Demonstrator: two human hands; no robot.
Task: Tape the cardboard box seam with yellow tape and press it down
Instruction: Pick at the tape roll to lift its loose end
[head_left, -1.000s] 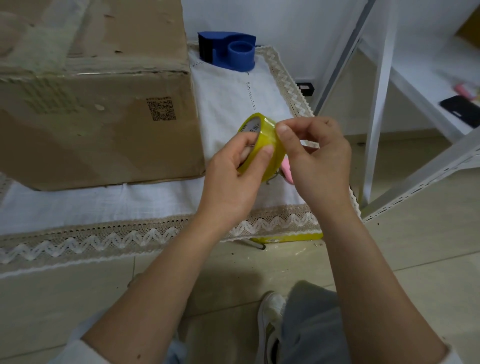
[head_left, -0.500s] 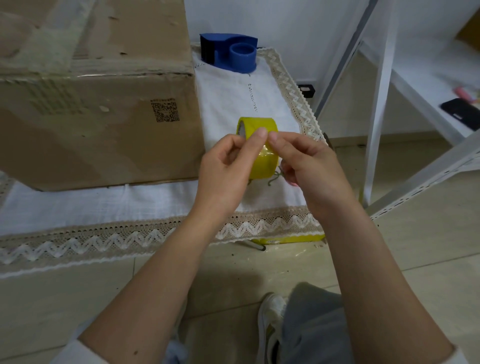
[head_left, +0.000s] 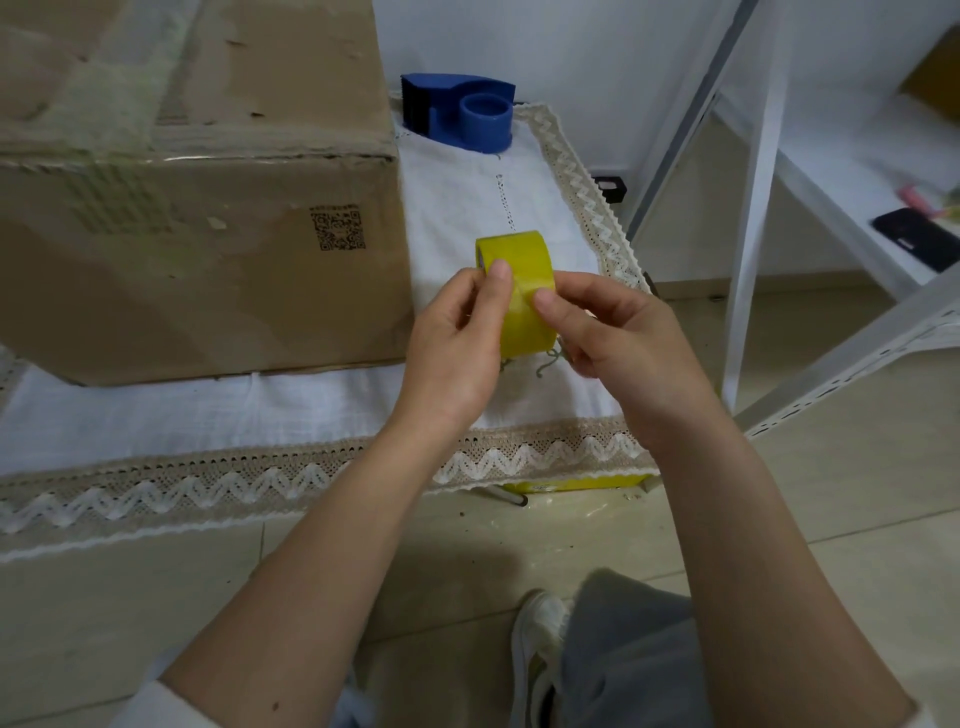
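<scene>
**Tape roll held in both hands, beside the box**

Compared with the earlier frames, both hands sit lower and the yellow tape roll (head_left: 519, 291) has turned so that its broad outer band faces the camera instead of its side.

Left hand (head_left: 449, 345): fingers curled around the left side of the roll, thumb laid on the outer band near the top. The hand is closed on the roll and supports it in the air above the white cloth (head_left: 457, 208).

Right hand (head_left: 618, 332): fingers bent inward, thumb tip pressed on the yellow band just right of the left thumb. The hand is nearly closed and touches the roll. Whether it pinches a loose tape end cannot be told.

Cardboard box (head_left: 197, 249): stands on the cloth to the left of the hands, near the roll but not touching it. A printed square code marks its near face.

Blue tape dispenser (head_left: 460, 111): rests on the far end of the cloth, behind the box corner, well apart from the hands.

White shelf frame (head_left: 748, 208): stands to the right; a dark phone (head_left: 917, 239) lies on it.
</scene>
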